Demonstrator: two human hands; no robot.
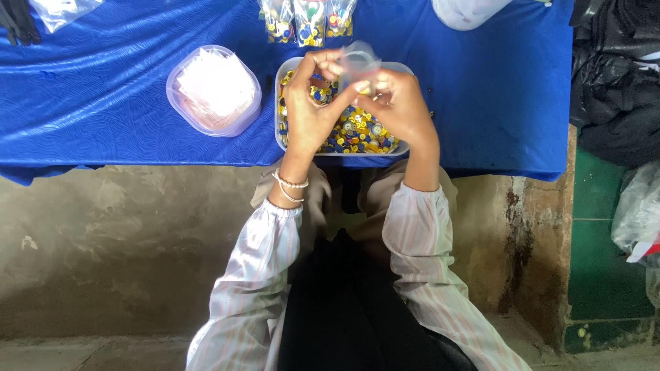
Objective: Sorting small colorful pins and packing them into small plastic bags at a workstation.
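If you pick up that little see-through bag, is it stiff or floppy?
Probably floppy: the little clear bag crumples between the hands, left hand and right hand. It looks thin, so likely very light. It may feel slippery, being shiny plastic over the tray of small coloured pieces.

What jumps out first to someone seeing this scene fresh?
The bright blue tablecloth fills the top of the view. At its near edge sits a tray of yellow and blue buttons, and above it the left hand and right hand together hold a small clear bag. Left of the tray stands a tub of pale pink packets.
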